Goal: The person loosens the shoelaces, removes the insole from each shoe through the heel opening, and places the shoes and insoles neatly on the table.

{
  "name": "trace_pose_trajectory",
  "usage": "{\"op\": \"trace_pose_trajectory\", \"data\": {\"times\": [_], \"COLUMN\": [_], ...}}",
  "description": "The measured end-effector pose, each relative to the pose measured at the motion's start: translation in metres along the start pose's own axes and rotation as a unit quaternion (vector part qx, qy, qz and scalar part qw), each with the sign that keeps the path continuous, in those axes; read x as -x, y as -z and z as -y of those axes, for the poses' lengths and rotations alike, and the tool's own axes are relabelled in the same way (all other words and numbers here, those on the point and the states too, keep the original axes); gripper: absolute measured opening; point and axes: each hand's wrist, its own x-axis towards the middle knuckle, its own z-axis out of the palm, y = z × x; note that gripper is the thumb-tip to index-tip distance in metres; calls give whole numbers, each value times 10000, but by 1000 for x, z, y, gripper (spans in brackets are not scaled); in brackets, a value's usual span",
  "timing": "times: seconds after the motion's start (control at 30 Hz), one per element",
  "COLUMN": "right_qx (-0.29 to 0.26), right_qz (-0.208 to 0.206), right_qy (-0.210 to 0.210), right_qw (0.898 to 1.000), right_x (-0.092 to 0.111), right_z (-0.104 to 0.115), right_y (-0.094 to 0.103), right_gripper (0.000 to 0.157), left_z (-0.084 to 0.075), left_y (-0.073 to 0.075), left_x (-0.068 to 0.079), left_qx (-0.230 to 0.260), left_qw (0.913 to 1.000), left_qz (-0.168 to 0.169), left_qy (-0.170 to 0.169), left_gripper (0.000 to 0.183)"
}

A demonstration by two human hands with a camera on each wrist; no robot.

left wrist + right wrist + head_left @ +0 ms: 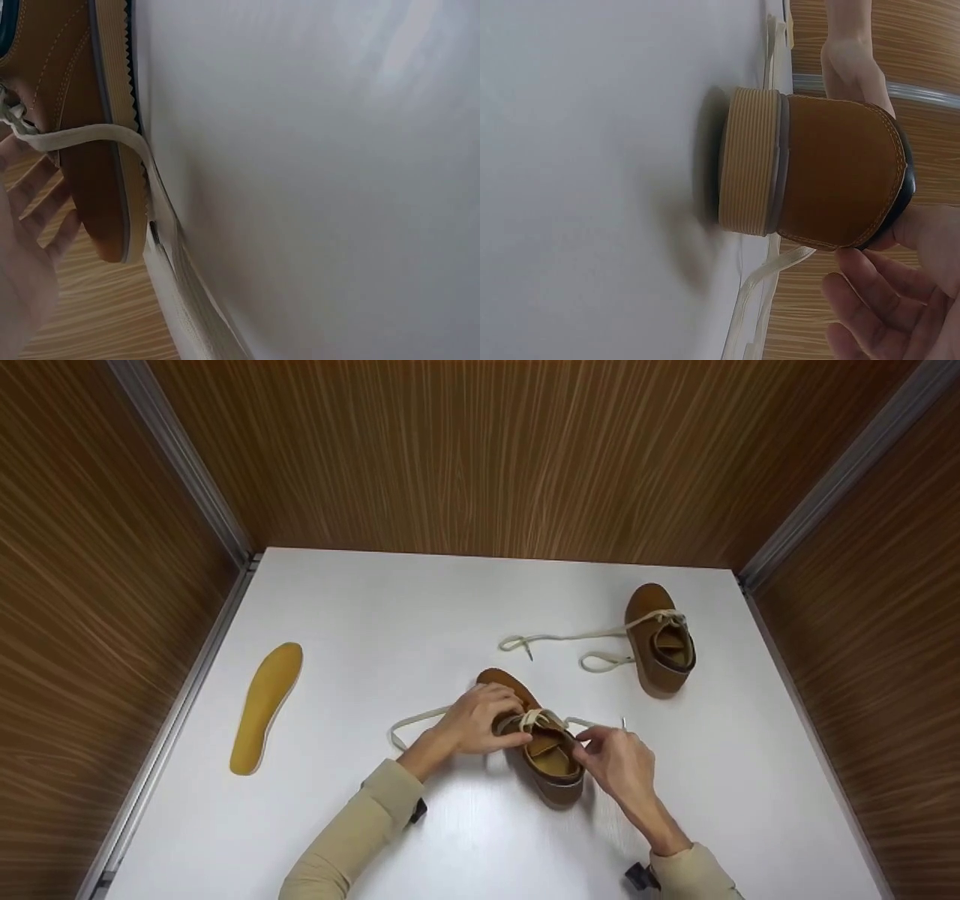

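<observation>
A brown lace-up shoe [559, 793] stands on the white table, toe pointing away to the left, its pale laces [538, 718] threaded at the throat. My left hand [480, 720] lies across the shoe's left side, fingers bent over the upper and thumb beside the opening. In the left wrist view, those fingers [34, 199] reach over near the toe and laces; the thumb is hidden. At the right edge of the collar, my right hand [621, 761] pinches the rim between thumb and fingers. The right wrist view shows the heel [840, 172] with this pinch at its top edge.
A second brown shoe [654, 675] stands at the back right, its loose lace [570, 637] trailing left. On the left lies a yellow insole [266, 709]. Wood-grain panels [480, 457] wall the white table [360, 607] at the back and both sides.
</observation>
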Motion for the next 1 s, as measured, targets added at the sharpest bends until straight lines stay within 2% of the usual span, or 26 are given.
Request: {"op": "trace_pose_trajectory", "data": {"times": [0.43,0.77,1.0], "right_qx": [159,174,211], "right_qz": [-157,-209,-374], "right_qy": [288,318,435], "right_qw": [9993,9991,9981], "right_x": [-9,-17,-24], "right_z": [-2,-7,-12], "right_y": [-1,0,1], "right_gripper": [7,7,6], "left_z": [-1,-3,-7], "left_y": [-3,-3,-6], "left_x": [2,4,5], "left_qx": [-316,-448,-477], "left_qw": [9985,9981,9958], "left_qz": [-322,-357,-690], "left_qy": [-313,-226,-376], "left_gripper": [44,44,38]}}
